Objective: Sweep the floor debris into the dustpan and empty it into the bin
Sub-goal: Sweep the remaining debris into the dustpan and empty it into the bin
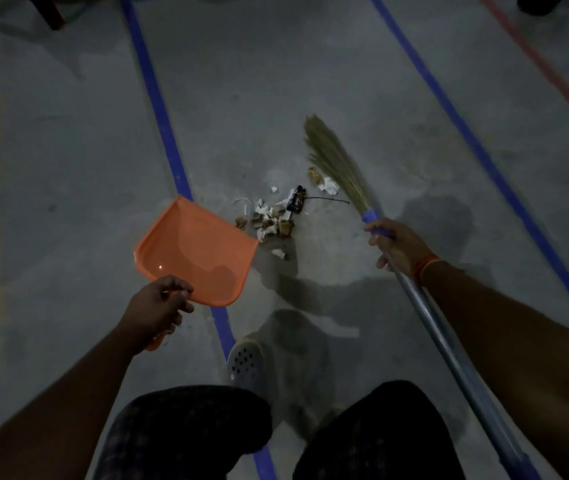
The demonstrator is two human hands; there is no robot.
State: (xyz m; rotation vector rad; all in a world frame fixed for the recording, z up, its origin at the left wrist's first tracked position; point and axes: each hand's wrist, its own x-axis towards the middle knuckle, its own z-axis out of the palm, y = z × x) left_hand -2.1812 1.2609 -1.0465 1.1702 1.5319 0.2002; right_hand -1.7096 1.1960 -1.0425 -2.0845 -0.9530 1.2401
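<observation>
An orange dustpan [194, 249] lies low over the grey floor, its open edge facing right toward a small pile of debris [276, 218]: paper scraps, brown bits and a dark wrapper. My left hand [158, 306] grips the dustpan's handle from behind. A grass broom [333, 161] with a metal handle rests its bristles on the floor just right of the pile, beside a white scrap and a brown bit. My right hand [395, 245] grips the broom handle just below its blue collar. No bin shows in this view.
Blue tape lines [158, 109] run across the concrete floor on both sides of the pile, and a red line crosses the top right. My knees and one foot in a perforated clog [246, 363] are at the bottom. Dark chair legs [52, 13] stand top left.
</observation>
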